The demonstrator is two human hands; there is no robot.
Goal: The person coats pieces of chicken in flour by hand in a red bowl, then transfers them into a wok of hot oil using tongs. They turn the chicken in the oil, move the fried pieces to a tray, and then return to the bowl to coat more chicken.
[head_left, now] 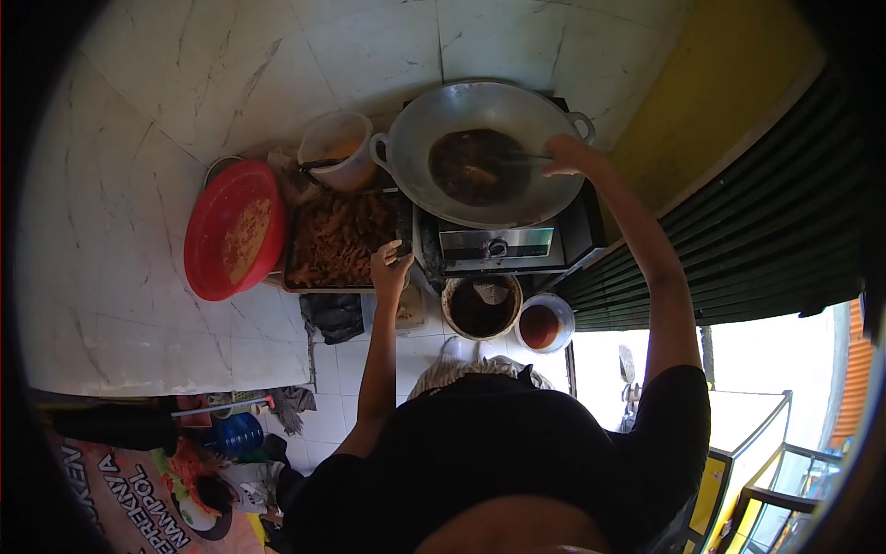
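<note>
My right hand [565,155] is closed around a thin metal utensil [528,159] whose far end reaches into a large wok [415,120]. Dark oil [466,180] fills the wok's bottom, and a brownish piece of food [478,174] shows in it. The exact kind of utensil is too small to tell. Over the right edge of a tray of brown fried pieces [337,235], my left hand [389,266] is raised with its fingers apart and holds nothing. Pale coating shows on its fingertips.
Under the wok is a gas stove [494,245]. A red basin [208,231] and a white tub [337,138] flank the tray. On the floor near my feet are a dark-filled bucket [450,309] and a white bucket with reddish liquid [540,328]. A ribbed dark shutter [729,231] borders the right.
</note>
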